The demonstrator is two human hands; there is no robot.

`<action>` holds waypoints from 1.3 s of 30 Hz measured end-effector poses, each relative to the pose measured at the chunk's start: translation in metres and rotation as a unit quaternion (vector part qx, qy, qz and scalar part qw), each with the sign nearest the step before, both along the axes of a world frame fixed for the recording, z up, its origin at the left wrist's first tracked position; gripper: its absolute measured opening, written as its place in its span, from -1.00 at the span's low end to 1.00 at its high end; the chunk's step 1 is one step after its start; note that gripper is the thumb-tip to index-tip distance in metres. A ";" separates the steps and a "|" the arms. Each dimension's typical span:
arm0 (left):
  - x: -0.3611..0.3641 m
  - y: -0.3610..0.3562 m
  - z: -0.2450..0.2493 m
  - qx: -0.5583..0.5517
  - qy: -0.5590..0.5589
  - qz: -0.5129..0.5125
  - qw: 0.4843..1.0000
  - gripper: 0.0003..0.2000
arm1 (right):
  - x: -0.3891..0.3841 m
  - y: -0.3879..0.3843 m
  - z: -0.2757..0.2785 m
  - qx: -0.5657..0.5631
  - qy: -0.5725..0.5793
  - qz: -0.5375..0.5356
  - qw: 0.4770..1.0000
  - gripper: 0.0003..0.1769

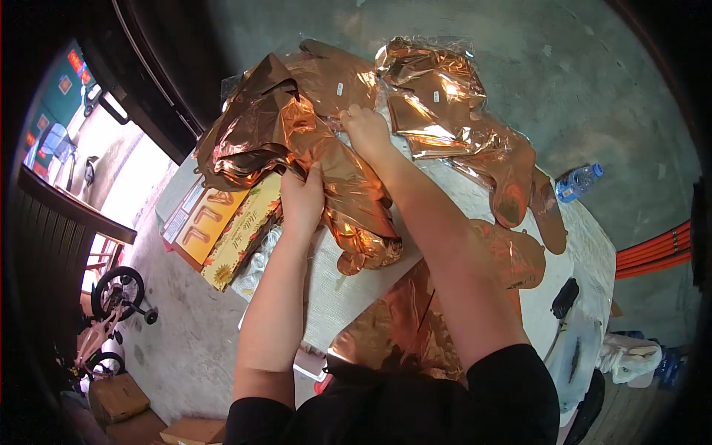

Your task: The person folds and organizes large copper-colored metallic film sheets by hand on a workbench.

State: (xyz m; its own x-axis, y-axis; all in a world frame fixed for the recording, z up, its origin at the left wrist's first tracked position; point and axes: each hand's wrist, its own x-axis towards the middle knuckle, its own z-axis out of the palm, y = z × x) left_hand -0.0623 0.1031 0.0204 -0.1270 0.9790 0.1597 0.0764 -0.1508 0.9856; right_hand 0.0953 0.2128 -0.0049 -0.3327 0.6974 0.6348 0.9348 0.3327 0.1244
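Observation:
A stack of flat, copper-coloured foil balloons [300,122] lies crumpled and folded over the table's far left part. My left hand [302,199] is closed on the near edge of this foil, thumb on top. Higher up and to the right, my right hand [363,130] has its fingers pinched together at the foil's right edge; the fingertips are partly hidden. Beyond my right hand lies a flat foil piece [337,78] with a small white label. To the right is another folded foil bundle [434,96] in clear plastic, also labelled.
Printed cardboard packaging [241,233] lies at the table's left edge. More copper foil [393,322] is at the near edge. A water bottle [580,182] and a black object [565,298] are on the right. A small bicycle [107,319] and cardboard boxes [119,397] stand on the floor, left.

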 end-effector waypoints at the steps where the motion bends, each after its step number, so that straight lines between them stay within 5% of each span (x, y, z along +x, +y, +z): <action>1: 0.000 0.000 0.000 0.000 0.000 0.000 1.000 -0.84 | 0.000 0.000 0.000 0.000 0.000 0.000 1.000 -0.86; 7: 0.000 0.000 0.001 0.002 0.005 -0.011 1.000 -0.79 | 0.002 0.000 0.009 -0.065 0.048 0.005 0.997 -0.85; 9: 0.001 -0.005 0.009 -0.031 -0.017 -0.022 0.999 -0.80 | 0.006 0.007 0.021 -0.128 0.137 -0.070 0.980 -0.86; 13: 0.002 -0.007 0.013 -0.017 -0.013 -0.002 1.000 -0.87 | 0.024 0.026 0.047 -0.096 0.335 -0.043 0.936 -0.87; 15: 0.002 -0.006 0.008 -0.003 0.004 0.012 1.000 -0.88 | 0.038 0.028 0.070 -0.217 0.700 0.014 0.680 -0.83; 16: 0.002 -0.006 0.007 -0.002 0.004 0.011 1.000 -0.88 | 0.053 0.038 0.070 -0.216 0.700 0.015 0.680 -0.83; 18: 0.003 -0.005 0.005 0.015 -0.021 0.011 1.000 -0.87 | 0.083 0.053 0.072 -0.206 0.831 0.066 0.513 -0.76; 22: -0.001 -0.001 0.000 -0.003 0.004 0.003 1.000 -0.79 | 0.121 0.053 0.071 -0.089 0.893 0.063 0.437 -0.69; 24: 0.000 -0.004 0.006 -0.026 0.017 0.001 1.000 -0.78 | 0.142 0.047 0.065 -0.050 0.950 0.107 0.288 -0.65; 28: 0.001 -0.006 0.009 -0.019 0.010 0.002 1.000 -0.82 | 0.157 0.027 0.056 -0.020 0.963 0.078 0.259 -0.60; 31: 0.001 -0.004 0.007 -0.029 0.009 -0.005 1.000 -0.82 | 0.170 0.020 0.056 -0.048 0.982 0.135 0.126 -0.59; 35: -0.002 0.001 -0.005 -0.006 0.000 0.004 1.000 -0.80 | 0.169 0.008 0.054 -0.055 0.963 0.153 0.215 -0.66; 37: -0.003 0.004 -0.009 -0.020 0.023 0.008 1.000 -0.80 | 0.160 -0.006 0.061 -0.096 0.926 0.047 0.361 -0.63; 38: -0.004 0.005 -0.011 -0.012 0.023 0.007 1.000 -0.80 | 0.156 -0.016 0.064 -0.096 0.926 0.047 0.361 -0.63; 39: -0.004 0.005 -0.010 -0.004 0.023 0.005 1.000 -0.80 | 0.151 -0.026 0.069 -0.086 0.867 -0.025 0.490 -0.62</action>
